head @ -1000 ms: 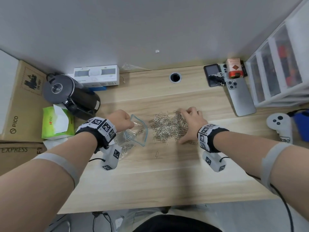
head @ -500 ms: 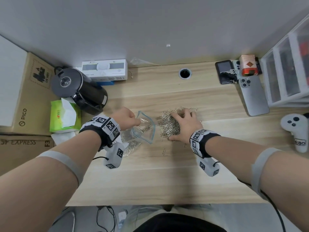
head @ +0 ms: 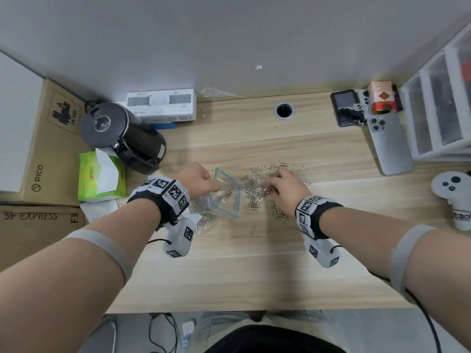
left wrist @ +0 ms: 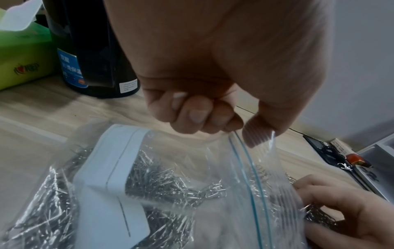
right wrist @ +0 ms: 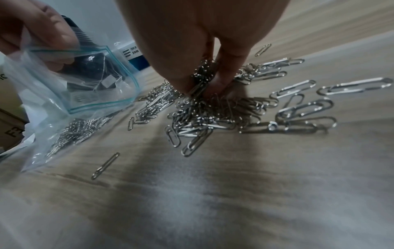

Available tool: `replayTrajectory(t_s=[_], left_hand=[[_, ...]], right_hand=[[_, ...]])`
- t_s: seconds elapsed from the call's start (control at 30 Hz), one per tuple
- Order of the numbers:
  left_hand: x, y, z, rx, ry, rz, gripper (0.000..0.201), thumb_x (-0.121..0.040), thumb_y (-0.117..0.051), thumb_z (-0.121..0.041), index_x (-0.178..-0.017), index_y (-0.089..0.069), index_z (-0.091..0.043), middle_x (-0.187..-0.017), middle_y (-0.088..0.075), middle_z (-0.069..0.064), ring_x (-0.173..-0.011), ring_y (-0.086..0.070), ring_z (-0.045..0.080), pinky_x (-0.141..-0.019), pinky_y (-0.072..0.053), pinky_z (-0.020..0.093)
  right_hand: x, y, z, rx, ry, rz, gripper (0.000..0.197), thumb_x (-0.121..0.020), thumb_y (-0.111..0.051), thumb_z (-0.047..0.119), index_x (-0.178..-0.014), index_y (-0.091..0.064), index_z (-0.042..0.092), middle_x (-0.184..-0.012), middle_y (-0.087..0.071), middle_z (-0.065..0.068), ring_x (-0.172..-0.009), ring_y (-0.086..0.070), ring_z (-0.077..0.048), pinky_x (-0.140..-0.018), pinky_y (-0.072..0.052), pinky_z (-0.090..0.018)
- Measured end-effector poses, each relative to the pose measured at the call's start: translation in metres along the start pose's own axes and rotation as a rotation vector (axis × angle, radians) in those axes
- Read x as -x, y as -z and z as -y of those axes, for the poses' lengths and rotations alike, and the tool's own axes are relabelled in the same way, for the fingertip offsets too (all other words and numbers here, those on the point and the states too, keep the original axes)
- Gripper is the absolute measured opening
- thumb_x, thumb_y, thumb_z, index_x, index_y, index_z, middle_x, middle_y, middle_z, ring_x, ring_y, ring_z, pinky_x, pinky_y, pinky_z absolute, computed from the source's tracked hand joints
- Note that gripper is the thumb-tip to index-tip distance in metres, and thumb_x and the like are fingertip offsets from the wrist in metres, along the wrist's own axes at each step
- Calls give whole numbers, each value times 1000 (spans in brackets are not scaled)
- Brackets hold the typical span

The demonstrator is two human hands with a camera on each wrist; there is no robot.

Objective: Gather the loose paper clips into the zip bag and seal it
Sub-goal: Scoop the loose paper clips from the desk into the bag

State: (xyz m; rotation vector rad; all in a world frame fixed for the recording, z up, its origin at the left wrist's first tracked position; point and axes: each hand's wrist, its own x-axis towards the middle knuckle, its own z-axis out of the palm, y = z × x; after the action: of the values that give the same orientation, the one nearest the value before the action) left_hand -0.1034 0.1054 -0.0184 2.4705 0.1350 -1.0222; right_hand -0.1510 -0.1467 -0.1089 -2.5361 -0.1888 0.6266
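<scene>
Clips [head: 257,186] lie heaped on the table [head: 254,263] under the right hand [head: 285,186], whose fingers pinch a bunch. Left hand [head: 197,179] pinches the bag [head: 224,197] rim, mouth gaping toward the right hand, its long axis running back under the left wrist. Gathering is midway, I judge; next, carry the bunch into the mouth.
</scene>
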Motion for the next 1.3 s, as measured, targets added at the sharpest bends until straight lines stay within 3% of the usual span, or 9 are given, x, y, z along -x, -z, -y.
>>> replayTrajectory(t_s=[0.2, 0.33, 0.5, 0.67, 0.8, 0.93, 1.03, 1.13, 1.3], left_hand=[[4, 2, -3, -8, -10, 8, 33, -78, -70, -24, -55, -50, -10, -57, -42, 9, -52, -42, 20, -53, -40, 30], [6, 3, -3, -14, -7, 15, 34, -78, -70, -24, -55, -49, -12, -58, -42, 9, -54, -43, 20, -55, -40, 31], [15, 8, -12, -9, -41, 34, 46, -51, -60, -54, -59, -53, -10, -59, -41, 9, -56, -41, 20, -55, -38, 31], [13, 11, 1, -1, -61, 31, 53, -75, -77, -47, -50, -41, -17, -52, -35, 1, -54, -33, 17, -52, -28, 29], [15, 20, 15, -30, -36, 26, 46, -78, -73, -30, -48, -41, -17, -49, -33, -1, -50, -33, 17, -51, -31, 27], [20, 27, 30, -63, 18, -22, 49, -81, -68, -20, -46, -32, -18, -49, -24, 0, -46, -26, 18, -48, -21, 26], [22, 29, 43, -81, 111, -100, 46, -79, -63, -20, -46, -31, -17, -45, -25, -2, -46, -27, 20, -49, -20, 26], [23, 28, 55, -70, 173, -171, 41, -80, -61, -25, -48, -38, -15, -45, -33, -2, -49, -35, 22, -50, -26, 26], [21, 25, 55, -9, 199, -193, 33, -82, -58, -23, -56, -43, -10, -55, -38, 3, -56, -40, 23, -54, -31, 27]], right_hand=[[-4, 17, 6, -86, -81, 9, 24, -83, -69, 14, -107, -73, 17, -121, -65, -7, -112, -59, -24, -99, -43, -29], [-9, 26, 25, -254, -124, 8, 18, -79, -71, 19, -96, -75, 24, -112, -71, -1, -76, -67, -13, -83, -52, -24], [-15, 21, 73, -418, -45, 82, 21, -77, -75, 21, -95, -76, 31, -94, -73, 7, -82, -67, -10, -78, -53, -24], [-12, -3, 108, -521, 54, 315, 34, -79, -71, 17, -112, -71, 25, -104, -72, 10, -92, -66, -4, -85, -51, -21], [-15, 14, 97, -504, 14, 143, 23, -79, -64, 11, -94, -76, 24, -86, -72, 10, -74, -66, -4, -73, -53, -21], [-30, 34, 60, -190, -15, -94, 22, -77, -63, 22, -99, -68, 26, -90, -68, 8, -86, -64, -16, -80, -53, -29], [-41, 36, 38, 200, 58, 59, 60, -75, -67, 37, -131, -50, 23, -127, -52, -3, -118, -44, -24, -96, -42, -36], [-41, 23, 36, 326, 216, 167, 86, -64, -69, 64, -138, -38, 34, -136, -39, 2, -126, -34, -22, -100, -38, -43], [-38, 2, 48, 482, 373, 185, 68, -72, -68, 56, -132, -47, 32, -130, -41, 0, -124, -35, -24, -101, -35, -43]])
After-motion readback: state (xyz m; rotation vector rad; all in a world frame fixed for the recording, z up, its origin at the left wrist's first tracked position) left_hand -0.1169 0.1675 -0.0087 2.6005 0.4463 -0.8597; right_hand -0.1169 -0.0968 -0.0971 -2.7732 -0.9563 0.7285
